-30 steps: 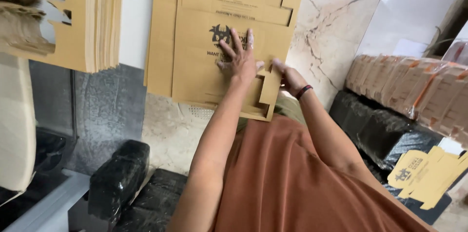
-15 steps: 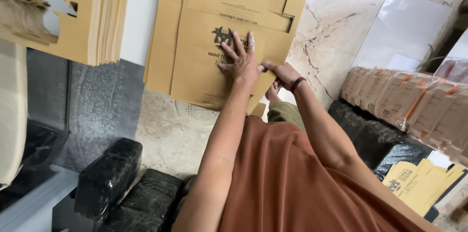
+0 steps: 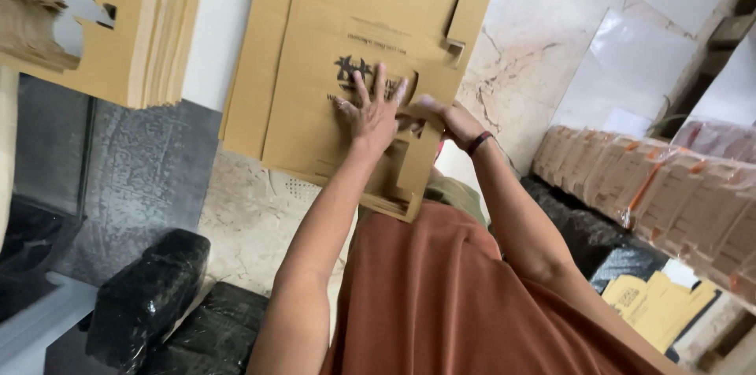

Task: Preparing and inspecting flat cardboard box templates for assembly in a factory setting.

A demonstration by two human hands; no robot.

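A flat brown cardboard box blank [image 3: 346, 52] with a dark printed mark lies on top of a stack of similar blanks, on the marble floor in front of me. My left hand [image 3: 372, 111] presses flat on it with the fingers spread. My right hand [image 3: 449, 119], with a dark band on the wrist, grips the blank's right edge near a cut-out tab. My rust-coloured garment [image 3: 449, 296] fills the lower middle of the view.
Another pile of cardboard blanks [image 3: 134, 20] stands at the upper left. Black plastic-wrapped bundles [image 3: 150, 296] lie at the lower left. Wrapped packs of brown cartons [image 3: 669, 194] line the right side, with yellow printed flats [image 3: 654, 308] below them.
The view has shifted closer to the stack. My left hand stays flat on the top blank, while my right hand has moved up from the lower tab to the blank's right edge.
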